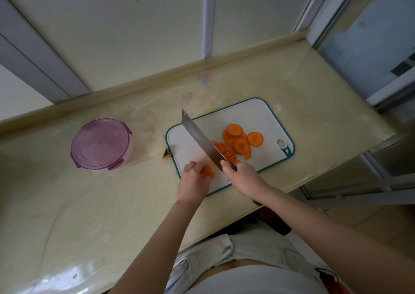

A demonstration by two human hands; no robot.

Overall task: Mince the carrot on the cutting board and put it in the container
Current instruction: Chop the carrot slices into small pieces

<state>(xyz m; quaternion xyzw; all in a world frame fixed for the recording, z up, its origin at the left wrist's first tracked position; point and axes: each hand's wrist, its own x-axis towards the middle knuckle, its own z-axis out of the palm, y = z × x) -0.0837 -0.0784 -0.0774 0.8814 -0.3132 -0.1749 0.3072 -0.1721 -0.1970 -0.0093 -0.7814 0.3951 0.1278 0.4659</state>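
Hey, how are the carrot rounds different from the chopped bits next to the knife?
The rounds are whole flat discs; the bits are small cubes. The rounds overlap toward the right end of the board; the bits sit heaped against the knife blade. Both are orange carrot lying on the board.

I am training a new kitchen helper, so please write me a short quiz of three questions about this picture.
1. True or false: the lid is on the container.
2. Which hand grips the knife? A. left B. right
3. What does the left hand hold down on the cutting board?
Key: 1 true; 2 B, the right hand; 3 a few carrot slices.
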